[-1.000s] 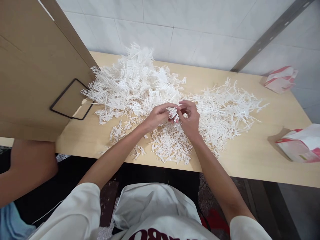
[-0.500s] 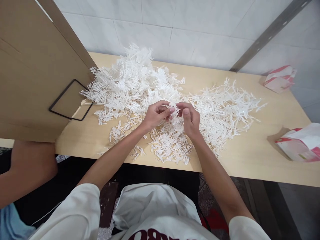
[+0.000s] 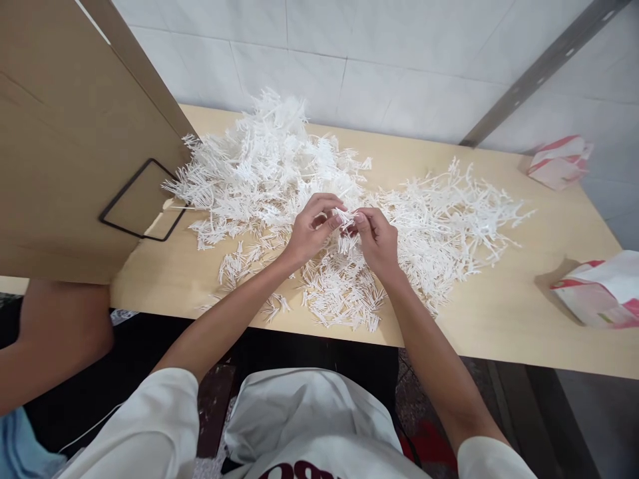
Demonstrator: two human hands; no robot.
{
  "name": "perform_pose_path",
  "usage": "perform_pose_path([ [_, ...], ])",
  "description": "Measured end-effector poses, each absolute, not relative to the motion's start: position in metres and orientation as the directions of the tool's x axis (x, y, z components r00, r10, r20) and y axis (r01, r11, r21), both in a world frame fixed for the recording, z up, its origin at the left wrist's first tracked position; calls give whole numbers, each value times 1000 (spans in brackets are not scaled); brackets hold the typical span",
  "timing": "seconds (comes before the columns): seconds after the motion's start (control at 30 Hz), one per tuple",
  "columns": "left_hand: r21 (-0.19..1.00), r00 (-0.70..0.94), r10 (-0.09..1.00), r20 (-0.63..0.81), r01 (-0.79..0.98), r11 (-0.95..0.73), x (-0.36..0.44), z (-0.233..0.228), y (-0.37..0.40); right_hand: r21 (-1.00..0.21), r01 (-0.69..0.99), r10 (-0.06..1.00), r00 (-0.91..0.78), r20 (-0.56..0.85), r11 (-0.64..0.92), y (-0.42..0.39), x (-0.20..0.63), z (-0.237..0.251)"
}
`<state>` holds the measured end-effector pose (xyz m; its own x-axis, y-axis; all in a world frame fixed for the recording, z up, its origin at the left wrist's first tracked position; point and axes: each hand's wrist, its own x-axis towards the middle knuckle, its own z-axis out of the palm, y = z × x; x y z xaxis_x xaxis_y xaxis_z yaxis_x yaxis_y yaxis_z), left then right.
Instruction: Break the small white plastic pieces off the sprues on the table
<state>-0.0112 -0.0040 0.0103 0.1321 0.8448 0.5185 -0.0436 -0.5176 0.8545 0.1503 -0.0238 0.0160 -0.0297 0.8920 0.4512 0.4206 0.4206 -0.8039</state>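
Along our pale worktop (image 3: 514,313), a cardboard sheet (image 3: 74,146) stands at the left beside a big pile (image 3: 269,159) of white branching pieces; a flatter heap (image 3: 459,213) spreads to its right. Above where they meet, our left hand (image 3: 310,233) and right hand (image 3: 380,243) pinch a small bunch (image 3: 345,217) between thumbs and fingers.

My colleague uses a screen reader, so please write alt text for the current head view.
A person's left hand and right hand hold a small white bunch of thin, branched pieces above piles of similar pieces on a pale table. A cardboard panel stands at left; two red-and-white packets sit at right.
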Motion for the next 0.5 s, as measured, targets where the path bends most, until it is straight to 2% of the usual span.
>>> perform_pose_path([
  [0.13,900,122,893,434,-102,-424,-10,11,-7,-810,385,891,-89,445,443,-22,150,19],
  [0.23,929,133,920,369,-98,-358,-9,10,-6,-802,373,870,-30,492,467,-22,151,20],
  [0.33,896,165,885,436,15,-445,-9,10,-7,-837,314,885,-21,466,448,-22,152,20],
  [0.43,805,241,812,532,155,-573,-9,9,-9,-847,321,902,-73,425,424,-22,153,19],
  [0.5,810,233,823,518,173,-560,-9,8,-10,-845,341,908,-77,411,411,-21,152,18],
])
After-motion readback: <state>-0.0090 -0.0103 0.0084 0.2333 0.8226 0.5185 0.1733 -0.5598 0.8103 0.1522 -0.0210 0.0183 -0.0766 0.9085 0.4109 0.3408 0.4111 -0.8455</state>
